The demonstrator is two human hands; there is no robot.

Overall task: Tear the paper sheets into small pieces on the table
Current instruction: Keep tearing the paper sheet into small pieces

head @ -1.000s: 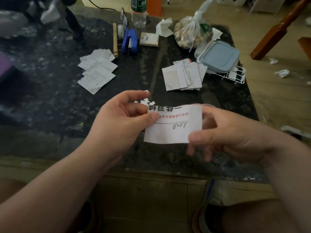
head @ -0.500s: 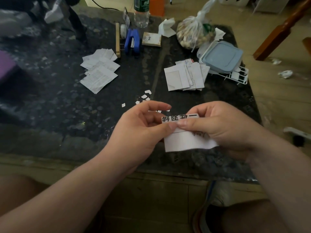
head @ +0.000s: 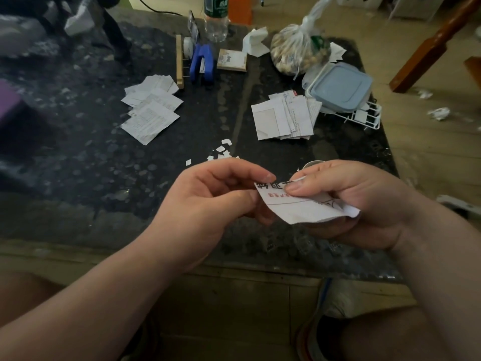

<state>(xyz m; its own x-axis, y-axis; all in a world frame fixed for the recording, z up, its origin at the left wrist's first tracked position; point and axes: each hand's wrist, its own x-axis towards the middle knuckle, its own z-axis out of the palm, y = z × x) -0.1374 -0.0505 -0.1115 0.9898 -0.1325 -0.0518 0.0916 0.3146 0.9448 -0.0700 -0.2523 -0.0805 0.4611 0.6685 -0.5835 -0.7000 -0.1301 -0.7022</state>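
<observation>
A small white paper sheet (head: pixel 304 208) with black and red print is held above the near edge of the dark table (head: pixel 78 165). My left hand (head: pixel 208 201) pinches its left edge between thumb and fingers. My right hand (head: pixel 356 201) pinches its top edge with the thumb, fingers curled under the crumpled right part. Several tiny torn pieces (head: pixel 221 152) lie on the table just beyond my hands. One pile of printed sheets (head: pixel 151 110) lies at the middle left, another pile of paper sheets (head: pixel 286 115) at the middle right.
At the back stand a blue stapler (head: pixel 203 63), a small notepad (head: pixel 232 60), a plastic bottle (head: pixel 216 19), a tied bag (head: pixel 299 50) and a grey-lidded box (head: pixel 338 87) on a white wire rack (head: pixel 364 118). Crumpled paper (head: pixel 440 113) lies on the wooden floor at right.
My hands came together at the sheet's top edge. The right hand moved from the sheet's right side over its top, and the sheet now tilts and crumples in that hand.
</observation>
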